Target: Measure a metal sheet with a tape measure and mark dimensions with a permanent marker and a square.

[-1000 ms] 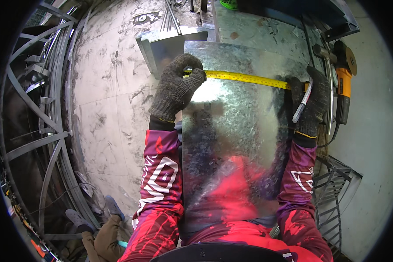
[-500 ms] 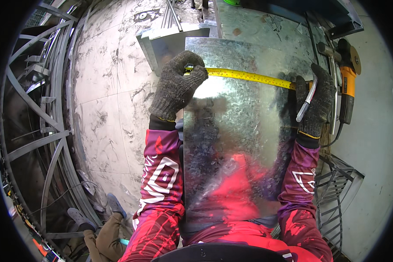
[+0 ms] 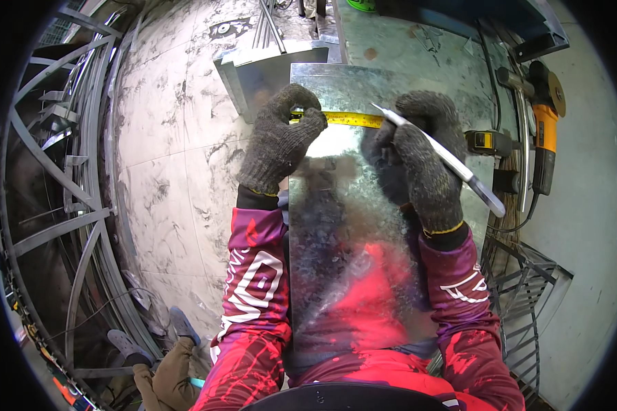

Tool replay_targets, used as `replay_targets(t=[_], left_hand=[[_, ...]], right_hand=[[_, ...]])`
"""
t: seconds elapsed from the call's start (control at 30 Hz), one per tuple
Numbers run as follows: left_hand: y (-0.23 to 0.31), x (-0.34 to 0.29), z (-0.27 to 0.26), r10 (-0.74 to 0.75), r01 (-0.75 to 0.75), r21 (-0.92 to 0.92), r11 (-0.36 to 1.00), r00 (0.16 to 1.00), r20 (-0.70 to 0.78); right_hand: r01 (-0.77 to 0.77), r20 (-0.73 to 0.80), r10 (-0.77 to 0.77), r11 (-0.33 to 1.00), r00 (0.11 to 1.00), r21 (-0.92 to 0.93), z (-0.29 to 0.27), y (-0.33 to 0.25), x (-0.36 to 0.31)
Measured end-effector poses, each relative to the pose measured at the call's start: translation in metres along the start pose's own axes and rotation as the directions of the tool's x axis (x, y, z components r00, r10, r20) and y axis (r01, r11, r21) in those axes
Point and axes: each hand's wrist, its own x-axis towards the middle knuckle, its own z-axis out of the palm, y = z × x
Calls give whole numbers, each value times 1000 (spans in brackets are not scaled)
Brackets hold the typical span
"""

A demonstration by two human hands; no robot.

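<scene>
A shiny galvanized metal sheet (image 3: 343, 233) lies in front of my body. My left hand (image 3: 274, 144), in a dark knitted glove, pinches the end of a yellow tape measure blade (image 3: 353, 119) at the sheet's left edge. Across the blade, my gloved right hand (image 3: 428, 161) grips a white pen-like marking tool (image 3: 447, 157), its thin tip up and to the left beside the blade. The tape measure's black and yellow case (image 3: 485, 142) sits right of that hand. Between hand and case the blade is hidden.
An angle grinder (image 3: 546, 130) with an orange body lies at the right, beside a hammer (image 3: 515, 81). A bent metal piece (image 3: 271, 68) stands beyond my left hand. Metal bars (image 3: 82, 205) line the left side. Another person's legs (image 3: 168, 366) show at lower left.
My right hand has left the tape case and moved left over the sheet. The marking tool has swung so its tip is at the blade. My left hand stays at the tape's end.
</scene>
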Motion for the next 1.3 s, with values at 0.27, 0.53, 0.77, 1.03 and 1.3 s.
replay_targets(t=[0.27,0.53,0.77,1.03,1.3], left_hand=[[8,0,-4,23,-24,74,997,999,23],[10,-1,-3,-33,33,17,999,999,17],[9,1,-2,-28,28,7,1000,999,37],[11,0,-2,-29,29,5,1000,999,42],[7,1,-1,52,-54,61,997,998,41]], right_hand=[[-256,164,233,956,959,142,2,22,8],[-286,113,269,940,957,188,4,22,12],[-166,108,150,973,983,162,7,15,12],[-82,250,53,991,967,108,9,22,14],[-159,264,132,984,955,82,8,20,12]])
